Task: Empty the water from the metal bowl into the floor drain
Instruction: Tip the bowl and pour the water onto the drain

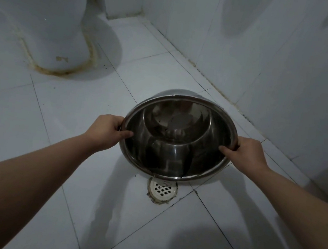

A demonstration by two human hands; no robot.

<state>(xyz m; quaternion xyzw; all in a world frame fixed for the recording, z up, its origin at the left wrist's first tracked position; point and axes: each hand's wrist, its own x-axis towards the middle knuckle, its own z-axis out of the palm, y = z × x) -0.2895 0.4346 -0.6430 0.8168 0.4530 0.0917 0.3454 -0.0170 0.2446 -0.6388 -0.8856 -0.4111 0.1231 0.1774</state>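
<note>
A shiny metal bowl is held tilted steeply toward me, its inside facing the camera and its lower rim just above the white round floor drain. A thin stream of water runs off the lower rim onto the drain grate. My left hand grips the bowl's left rim, thumb inside. My right hand grips the right rim the same way. Wet patches spread on the tiles around the drain.
A white toilet base with stained sealant stands at the back left. Tiled walls close off the back and right side, meeting the white tiled floor in a corner. A dark object shows at the far right edge.
</note>
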